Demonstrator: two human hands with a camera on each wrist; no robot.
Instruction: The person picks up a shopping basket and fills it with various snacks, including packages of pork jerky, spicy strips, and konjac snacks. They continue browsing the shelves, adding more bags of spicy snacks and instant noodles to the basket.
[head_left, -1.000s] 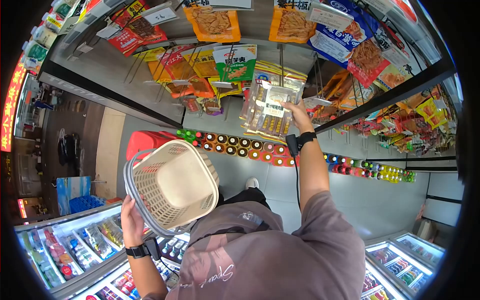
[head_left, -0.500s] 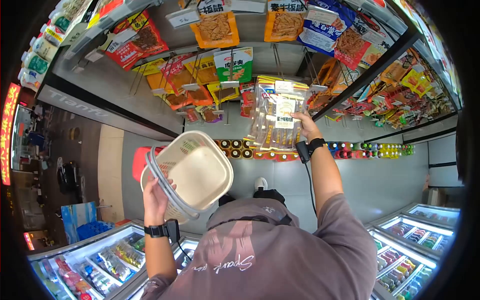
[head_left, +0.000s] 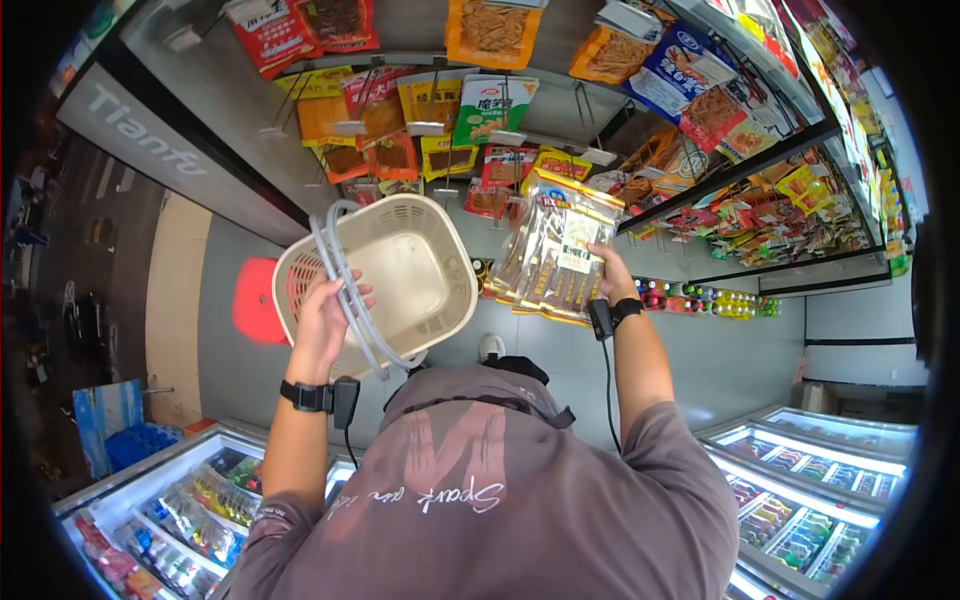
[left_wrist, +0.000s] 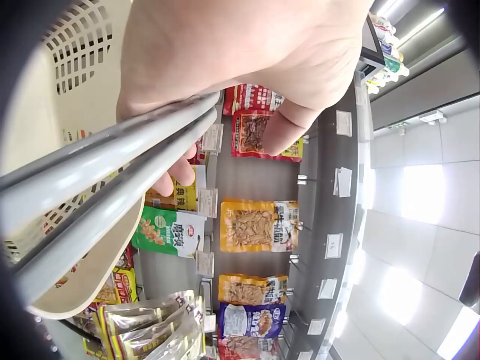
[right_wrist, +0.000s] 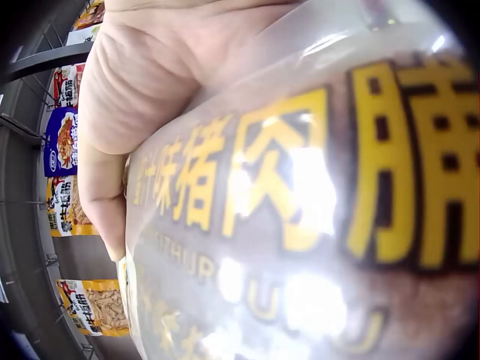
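My left hand (head_left: 322, 318) grips the two grey handles (left_wrist: 97, 161) of a beige plastic shopping basket (head_left: 425, 265). The basket hangs tilted in front of my body, its inside facing me and bare. On the other side, my right hand (head_left: 612, 272) holds a stack of clear bags of pork jerky (head_left: 540, 262) by their right edge, thumb on the front. Yellow strips and a white label show on the front bag. The bags are just right of the basket's rim. Up close in the right wrist view, the jerky bag (right_wrist: 255, 202) bulges past the hand.
Snack packets such as a green-and-white one (head_left: 495, 108) hang from hooks on the rack ahead. Bottles (head_left: 700, 298) line the floor below it, and a red object (head_left: 258, 300) stands left of the basket. Lit freezers (head_left: 800, 480) flank me behind.
The basket has risen and moved rightward in the head view, closing on the jerky bags. The bags have come down away from the hooks, still in the right hand.
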